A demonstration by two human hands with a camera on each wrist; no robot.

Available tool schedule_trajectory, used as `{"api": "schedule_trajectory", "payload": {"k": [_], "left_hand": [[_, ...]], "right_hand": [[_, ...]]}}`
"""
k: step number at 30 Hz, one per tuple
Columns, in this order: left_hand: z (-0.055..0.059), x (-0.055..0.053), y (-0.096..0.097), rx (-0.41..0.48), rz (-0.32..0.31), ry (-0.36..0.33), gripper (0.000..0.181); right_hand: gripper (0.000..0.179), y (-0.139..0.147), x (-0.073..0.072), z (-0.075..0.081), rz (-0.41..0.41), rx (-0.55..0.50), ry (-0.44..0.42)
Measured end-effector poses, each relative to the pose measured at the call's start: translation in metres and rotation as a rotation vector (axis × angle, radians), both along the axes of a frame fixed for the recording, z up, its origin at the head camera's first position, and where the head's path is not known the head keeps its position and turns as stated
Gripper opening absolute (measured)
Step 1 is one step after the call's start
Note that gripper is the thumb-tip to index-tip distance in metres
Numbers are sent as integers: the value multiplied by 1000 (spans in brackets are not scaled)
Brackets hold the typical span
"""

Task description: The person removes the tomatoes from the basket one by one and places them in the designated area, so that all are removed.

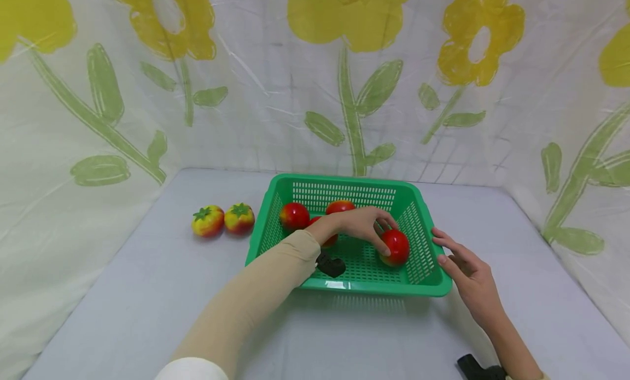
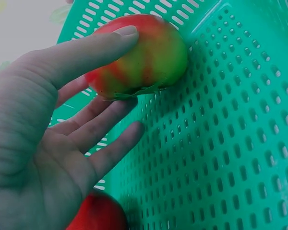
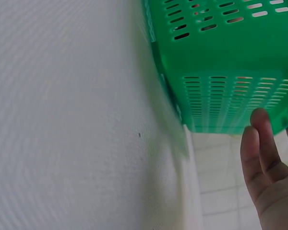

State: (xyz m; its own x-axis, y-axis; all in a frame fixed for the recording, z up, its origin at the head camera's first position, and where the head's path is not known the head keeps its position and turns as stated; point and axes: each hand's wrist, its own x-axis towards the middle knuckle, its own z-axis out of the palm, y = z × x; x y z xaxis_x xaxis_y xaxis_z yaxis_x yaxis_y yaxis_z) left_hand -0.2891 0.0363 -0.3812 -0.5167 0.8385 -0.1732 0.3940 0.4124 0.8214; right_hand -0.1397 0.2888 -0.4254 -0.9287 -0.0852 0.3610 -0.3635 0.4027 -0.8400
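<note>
My left hand reaches into the green basket and pinches a red tomato near its right wall. In the left wrist view, that tomato shows a yellow-green side and a leafy calyx, with the thumb across it and fingertips behind and below. My right hand is at the basket's right rim, its fingers fairly straight; fingertips and thumb appear to touch the rim. The right wrist view has this hand beside the slotted outer wall. More red tomatoes lie in the basket, one at left, another at the back, one partly hidden by my left wrist.
Two yellow-and-red tomatoes with green calyxes sit on the pale table, left of the basket. A white curtain with yellow flowers hangs behind the table and along its sides. Black wrist straps or mounts show at both wrists.
</note>
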Motion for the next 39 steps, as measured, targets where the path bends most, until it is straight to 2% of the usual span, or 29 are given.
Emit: {"api": "schedule_trajectory", "payload": {"k": [6, 17, 33, 39], "left_hand": [[1, 0, 0, -3, -9, -2, 55], [3, 1, 0, -26, -15, 37, 56], [4, 0, 1, -7, 28, 94, 57], [5, 1, 1, 1, 39, 86, 55]], "right_hand": [[37, -1, 1, 1, -2, 1, 3], [37, -1, 1, 2, 5, -7, -1], [37, -1, 2, 1, 6, -8, 1], [37, -1, 1, 2, -1, 4, 3]]}}
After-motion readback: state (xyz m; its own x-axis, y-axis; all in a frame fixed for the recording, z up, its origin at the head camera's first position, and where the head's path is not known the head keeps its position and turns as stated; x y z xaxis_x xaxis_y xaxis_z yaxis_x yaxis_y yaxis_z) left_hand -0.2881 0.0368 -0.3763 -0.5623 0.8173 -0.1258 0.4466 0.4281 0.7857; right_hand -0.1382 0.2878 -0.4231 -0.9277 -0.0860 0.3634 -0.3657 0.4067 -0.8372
